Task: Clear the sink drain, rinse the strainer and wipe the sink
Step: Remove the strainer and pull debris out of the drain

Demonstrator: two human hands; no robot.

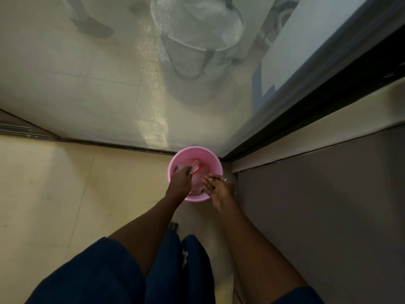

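**Now at the bin, drain catch in hand**

Seen from above: pink bin [198, 150] on the floor [65, 183], hard against a door track [109, 144] on its far side and a grey cabinet [317, 205] on its right. Over the bin's left rim, left hand [180, 181], grip clamped by the fingertips on a small pale thing [181, 167] held just inside the mouth. Probably the strainer, though too blurred to say for sure. Over the bin's right rim, right hand [220, 187], grip apart, fingers straight and spread, holding nothing, near the left hand but not touching it. Sink out of view.

Handling, as a judgement: light, stiff, likely wet and slimy, so prone to slip from a fingertip pinch. Best taken by its rim, thumb against two fingers, mouth down over the bin's middle, and tapped free rather than scraped with bare fingers. Hardly fragile, but easy to drop among the rubbish in the bin.

Count:
- One bin.
- Two hands.
- One pale thing, in the left hand.
- One ring [225, 179], on the right hand.
- One red-edged clear wrapper [197, 166] inside the bin, plus other scraps too murky to number.
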